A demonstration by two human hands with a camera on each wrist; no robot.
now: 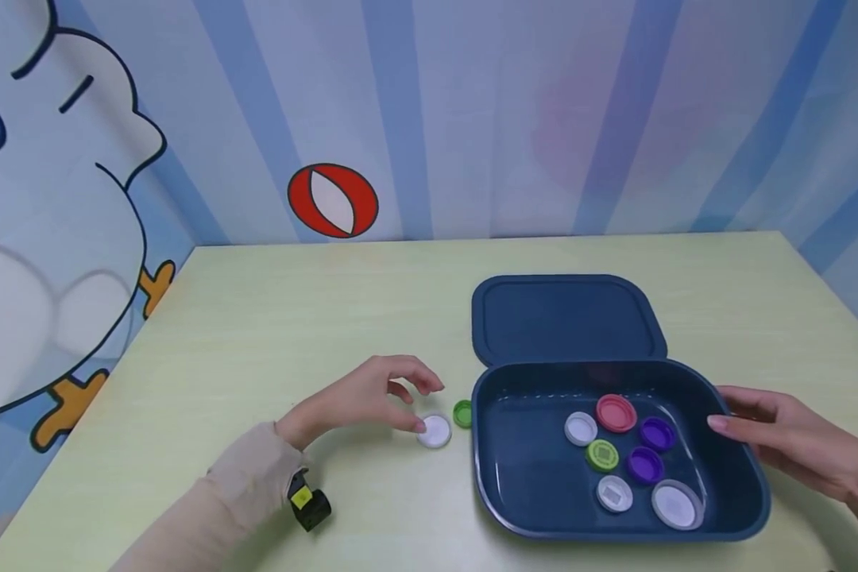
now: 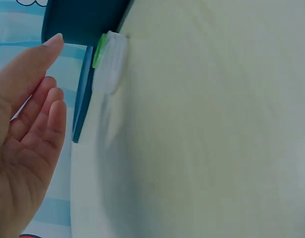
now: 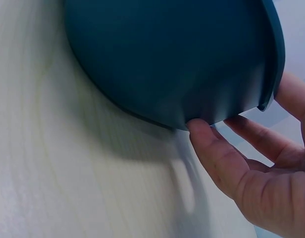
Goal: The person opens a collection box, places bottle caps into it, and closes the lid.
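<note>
My left hand hovers by a white bottle cap lying on the table, its fingers loosely bent and holding nothing. In the left wrist view the thumb stands apart from that cap. Just right of it is a green bottle cap, close to the wall of a dark blue plastic box. My right hand grips the box's right end, thumb over the rim and the other fingers outside. Inside the box lie several caps: a red one, a green one, purple ones and white ones.
A flat dark blue lid lies behind the box, meeting its back rim in the head view. The pale wooden table runs back to a striped blue curtain. A cartoon figure is printed on the left side.
</note>
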